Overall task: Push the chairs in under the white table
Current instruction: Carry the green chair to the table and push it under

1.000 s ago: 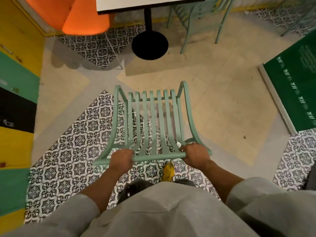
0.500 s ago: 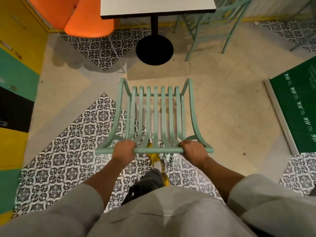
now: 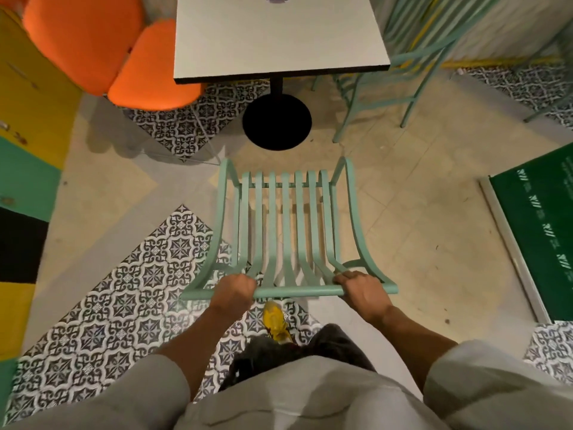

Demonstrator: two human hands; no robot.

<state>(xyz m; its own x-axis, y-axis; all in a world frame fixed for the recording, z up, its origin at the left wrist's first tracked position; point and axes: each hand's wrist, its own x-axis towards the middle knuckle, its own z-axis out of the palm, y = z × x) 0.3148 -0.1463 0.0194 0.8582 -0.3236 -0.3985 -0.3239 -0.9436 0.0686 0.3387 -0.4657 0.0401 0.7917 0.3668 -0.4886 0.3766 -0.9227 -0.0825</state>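
A mint-green slatted chair (image 3: 286, 231) stands in front of me, its seat pointing toward the white table (image 3: 279, 35). My left hand (image 3: 234, 290) and my right hand (image 3: 361, 288) both grip the chair's top back rail. The table has a black post and round black base (image 3: 277, 121); the chair's front edge sits a short way before that base. An orange chair (image 3: 124, 57) stands at the table's left side. A second mint-green chair (image 3: 403, 76) stands at its right side, partly under the tabletop edge.
A yellow, green and black panelled wall (image 3: 28, 150) runs along the left. A dark green board (image 3: 539, 231) lies at the right. The floor mixes beige tiles and patterned tiles (image 3: 130, 293). My yellow shoe (image 3: 276, 321) shows below the rail.
The chair has moved forward toward the table with both hands still on its rail. More of the tabletop has come into view as I stepped closer.
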